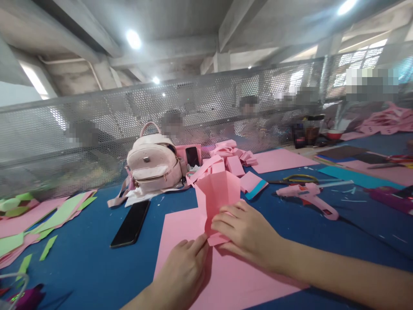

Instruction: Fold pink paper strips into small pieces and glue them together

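Observation:
A folded piece of pink paper [219,189] stands partly upright, with creased walls at its left and back. My right hand [247,230] lies over its lower right part, fingers bent round the paper and holding it. At its lower left corner, my left hand [187,265] is closed, with the index fingertip against the fold; its thumb is hidden. Beneath both hands a large pink sheet [238,284] lies flat on the blue table [87,267]. Behind the folded piece is a heap of folded pink paper pieces [226,150].
A black phone [130,224] and a pale pink backpack [155,161] are on the left. To the right lie a pink glue gun [311,196] with a cord and scissors [297,178]. Green paper strips [48,247] lie far left. A perforated metal screen [129,112] stands behind, with people beyond.

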The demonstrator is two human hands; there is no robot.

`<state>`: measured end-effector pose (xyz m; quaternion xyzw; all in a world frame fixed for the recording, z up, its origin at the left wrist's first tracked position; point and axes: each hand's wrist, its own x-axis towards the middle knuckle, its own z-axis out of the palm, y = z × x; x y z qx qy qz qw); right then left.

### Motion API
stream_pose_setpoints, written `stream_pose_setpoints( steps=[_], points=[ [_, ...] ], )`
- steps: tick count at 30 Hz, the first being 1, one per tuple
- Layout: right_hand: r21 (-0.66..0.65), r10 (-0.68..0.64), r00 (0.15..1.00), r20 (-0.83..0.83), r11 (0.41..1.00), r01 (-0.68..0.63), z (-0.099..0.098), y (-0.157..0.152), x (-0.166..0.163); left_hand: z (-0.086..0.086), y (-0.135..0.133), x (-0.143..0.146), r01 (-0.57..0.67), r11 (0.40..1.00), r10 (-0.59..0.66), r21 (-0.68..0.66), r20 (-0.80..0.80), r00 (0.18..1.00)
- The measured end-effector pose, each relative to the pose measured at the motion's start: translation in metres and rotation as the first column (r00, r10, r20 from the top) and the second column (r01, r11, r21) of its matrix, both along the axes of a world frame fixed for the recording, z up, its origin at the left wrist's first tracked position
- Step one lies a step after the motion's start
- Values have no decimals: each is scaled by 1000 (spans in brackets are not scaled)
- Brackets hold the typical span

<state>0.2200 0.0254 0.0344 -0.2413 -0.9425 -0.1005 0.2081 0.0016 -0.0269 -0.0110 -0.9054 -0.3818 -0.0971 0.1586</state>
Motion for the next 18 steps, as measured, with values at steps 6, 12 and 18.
stream_pose_setpoints(
  steps=[6, 12, 18],
  points=[
    [-248, -195, 942, 274, 932, 265, 9, 24, -16, -2, -2, 4, -12, 996, 18, 85, -72, 997],
    [-177, -278, 885, 373, 915, 362, 13, 31, -33, -5, -2, 1, 18, 987, 2, 159, -125, 992],
    [-194, -271, 908, 318, 920, 342, 6, 38, -36, -3, -2, 0, -2, 986, 27, 166, -149, 988]
  ],
)
